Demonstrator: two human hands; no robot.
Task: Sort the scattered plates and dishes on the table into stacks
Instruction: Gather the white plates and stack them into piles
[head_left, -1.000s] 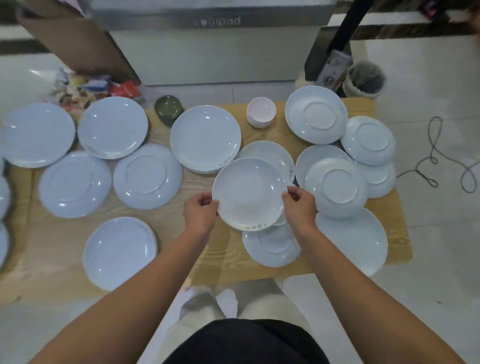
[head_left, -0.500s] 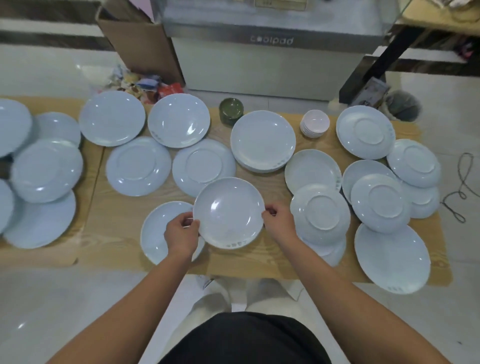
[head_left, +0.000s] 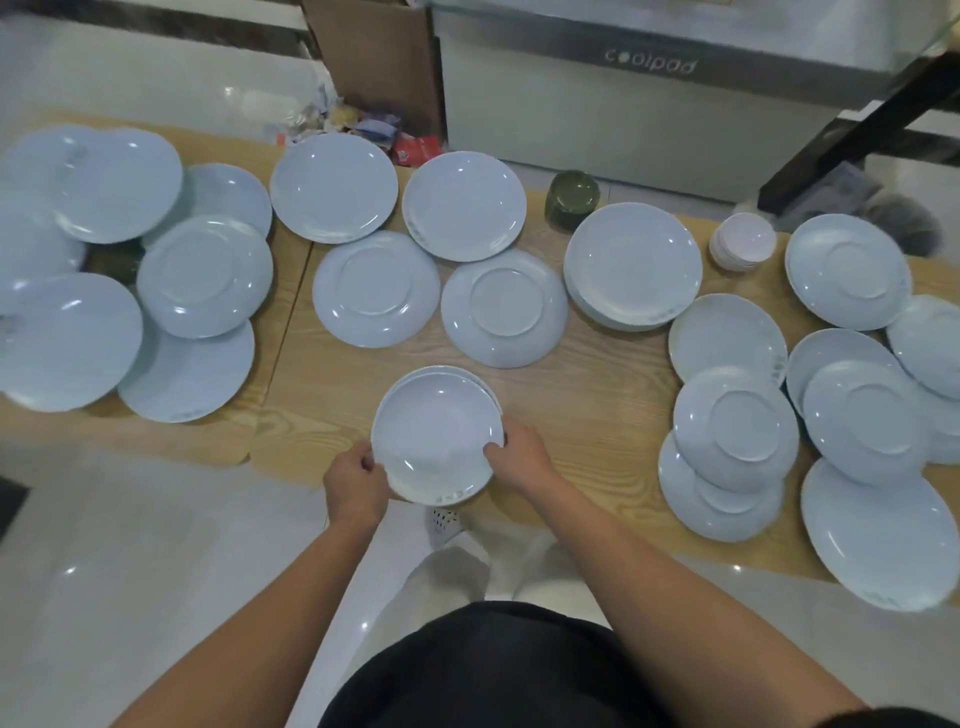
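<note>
A white deep plate (head_left: 434, 434) lies on top of another plate, whose rim (head_left: 492, 391) shows behind it, at the front edge of the wooden table (head_left: 597, 405). My left hand (head_left: 356, 480) grips the plate's left rim and my right hand (head_left: 517, 454) grips its right rim. Many pale blue plates lie scattered around: two upside-down ones (head_left: 375, 288) (head_left: 504, 309) just behind, a stack (head_left: 631, 265) at centre right, a heap (head_left: 735, 426) at the right and another heap (head_left: 202, 275) at the left.
A dark green bowl (head_left: 574, 200) and a stack of small pinkish dishes (head_left: 745, 241) stand at the table's back edge. Behind are a cardboard box (head_left: 384, 62), a grey cabinet (head_left: 649, 104) and litter on the floor. Bare wood shows right of my hands.
Both hands have carried the white plate leftward and down onto the plate at the table's front edge. The view has swung left, so the left heap shows.
</note>
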